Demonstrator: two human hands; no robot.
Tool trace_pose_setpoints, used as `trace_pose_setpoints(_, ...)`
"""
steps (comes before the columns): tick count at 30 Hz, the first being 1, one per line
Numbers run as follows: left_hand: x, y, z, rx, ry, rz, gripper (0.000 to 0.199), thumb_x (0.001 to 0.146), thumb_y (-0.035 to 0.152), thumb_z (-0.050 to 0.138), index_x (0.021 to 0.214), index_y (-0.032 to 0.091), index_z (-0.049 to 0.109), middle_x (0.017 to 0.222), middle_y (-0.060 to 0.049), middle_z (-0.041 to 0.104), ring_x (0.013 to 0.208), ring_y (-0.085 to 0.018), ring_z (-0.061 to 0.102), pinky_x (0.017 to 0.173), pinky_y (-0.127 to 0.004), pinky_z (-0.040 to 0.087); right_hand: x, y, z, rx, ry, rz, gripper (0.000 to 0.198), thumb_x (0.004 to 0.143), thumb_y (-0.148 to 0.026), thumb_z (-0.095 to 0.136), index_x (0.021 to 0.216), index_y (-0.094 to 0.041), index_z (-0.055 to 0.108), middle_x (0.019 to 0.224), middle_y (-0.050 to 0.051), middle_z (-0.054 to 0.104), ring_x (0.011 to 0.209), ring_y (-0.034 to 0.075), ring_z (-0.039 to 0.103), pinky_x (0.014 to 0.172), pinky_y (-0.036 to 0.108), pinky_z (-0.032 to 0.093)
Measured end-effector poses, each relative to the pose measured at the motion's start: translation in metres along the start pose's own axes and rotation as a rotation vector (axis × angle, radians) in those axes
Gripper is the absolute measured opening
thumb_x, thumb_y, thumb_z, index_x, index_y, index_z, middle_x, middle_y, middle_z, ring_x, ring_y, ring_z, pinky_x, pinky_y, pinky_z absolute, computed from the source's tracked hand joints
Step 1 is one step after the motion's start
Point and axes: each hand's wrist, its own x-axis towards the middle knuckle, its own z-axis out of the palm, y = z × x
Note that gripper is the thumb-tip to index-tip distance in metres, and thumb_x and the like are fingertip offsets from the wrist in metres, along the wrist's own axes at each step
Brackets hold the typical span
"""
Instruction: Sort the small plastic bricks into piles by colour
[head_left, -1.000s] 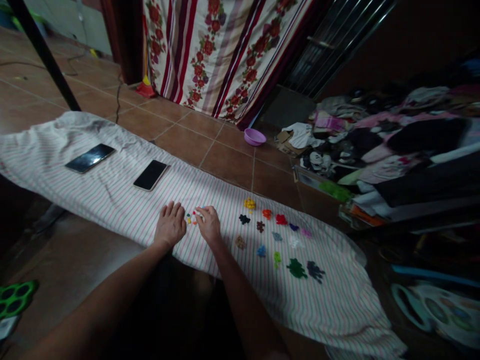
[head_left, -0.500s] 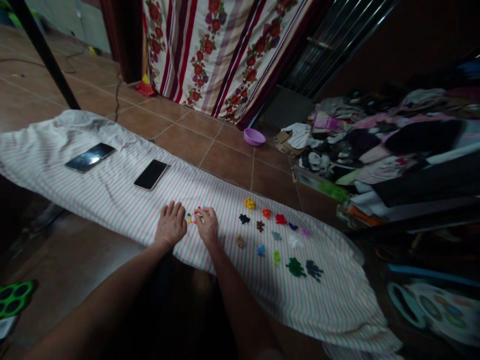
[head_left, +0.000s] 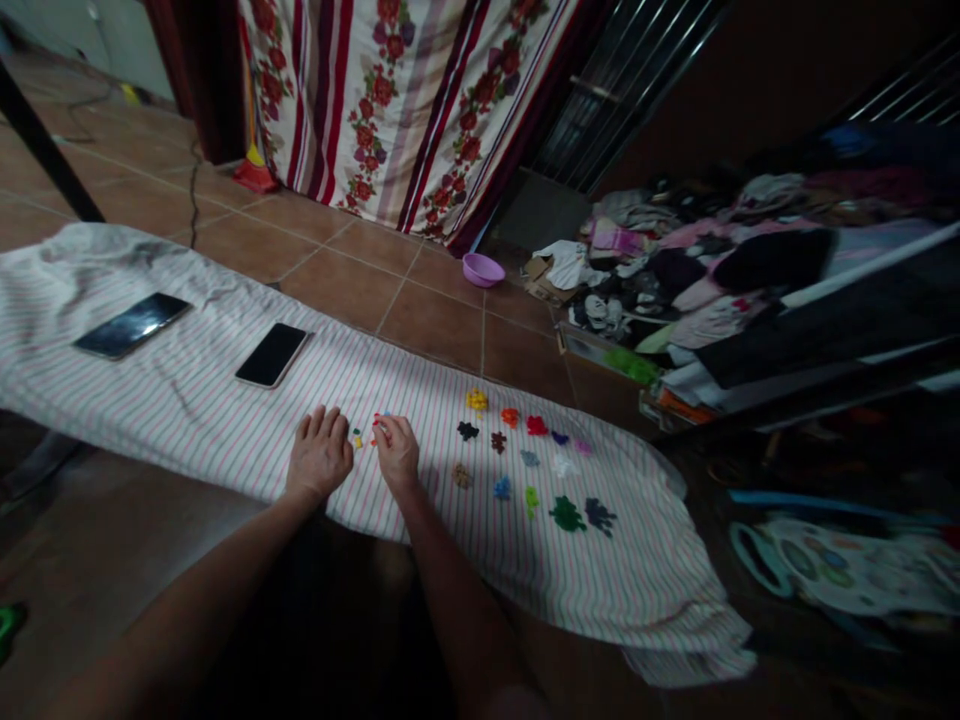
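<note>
My left hand (head_left: 321, 455) lies flat on the striped cloth (head_left: 427, 400), palm down, fingers stretched out, holding nothing. Just right of it, my right hand (head_left: 397, 452) has thumb and fingers pinched together over the cloth; what is between the fingertips is too small and hidden to name. Between the two hands lies a small yellow piece (head_left: 358, 441) with a green bit beside it. Bits of red, orange and blue show around the right fingertips. To the right are several small piles sorted by colour, among them a yellow pile (head_left: 476, 399), black pile (head_left: 468, 430) and dark green pile (head_left: 568, 514).
Two flat dark-screened devices lie at the left: a larger one (head_left: 133, 326) and a phone (head_left: 272, 355). Beyond the cloth, a purple basin (head_left: 483, 269) sits on the tiled floor before a flowered curtain (head_left: 367, 120). Heaped clothes (head_left: 720, 260) fill the right side.
The whole view has shifted, so the scene sits further left. My left hand stays flat and my right hand stays pinched among the small pieces; little else differs.
</note>
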Motion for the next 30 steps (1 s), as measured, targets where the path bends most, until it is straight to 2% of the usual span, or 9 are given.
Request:
trace_pose_setpoints(8,0.001,0.001,-0.002,-0.003,-0.021,-0.013,0.038,0.088,0.023,0.041,0.118,0.012,0.061,0.134,-0.017,0.062,0.134,-0.037,0.047,0.11,-0.052,0.034,-0.001,0.001,0.001,0.016,0.032,0.02,0.025,0.098,-0.026,0.047,0.107,-0.023,0.071,0.101,0.006,0.066,0.085,0.014,0.065,0.079,0.026,0.055)
trace_pose_setpoints(12,0.001,0.001,-0.002,-0.017,-0.019,-0.017,0.039,0.088,0.024,0.041,0.119,0.013,0.061,0.134,-0.018,0.061,0.135,-0.037,0.047,0.111,-0.053,0.033,-0.004,-0.002,-0.001,-0.052,0.02,-0.038,0.026,0.097,-0.026,0.049,0.11,-0.024,0.071,0.103,0.007,0.065,0.092,0.017,0.065,0.082,0.028,0.055)
trace_pose_setpoints(16,0.001,0.001,-0.001,-0.008,0.008,-0.015,0.038,0.087,0.024,0.042,0.119,0.015,0.061,0.133,-0.016,0.063,0.134,-0.035,0.048,0.11,-0.051,0.034,-0.01,-0.009,-0.004,-0.191,-0.046,-0.125,0.026,0.098,-0.024,0.048,0.111,-0.028,0.071,0.102,0.007,0.063,0.096,0.018,0.063,0.083,0.027,0.055)
trace_pose_setpoints(22,0.0,0.001,-0.001,-0.002,-0.009,-0.012,0.038,0.089,0.024,0.041,0.119,0.013,0.061,0.134,-0.017,0.062,0.135,-0.037,0.047,0.111,-0.051,0.033,-0.022,-0.01,-0.017,-0.296,-0.122,-0.175,0.028,0.1,-0.02,0.043,0.111,-0.025,0.069,0.1,0.007,0.062,0.087,0.017,0.062,0.074,0.024,0.053)
trace_pose_setpoints(30,0.0,0.001,-0.001,-0.009,0.005,-0.012,0.039,0.087,0.025,0.043,0.12,0.016,0.061,0.133,-0.016,0.062,0.135,-0.036,0.048,0.11,-0.052,0.034,-0.032,-0.002,-0.035,-0.278,-0.125,-0.153,0.029,0.1,-0.021,0.041,0.106,-0.022,0.069,0.095,0.009,0.062,0.086,0.019,0.062,0.075,0.027,0.054)
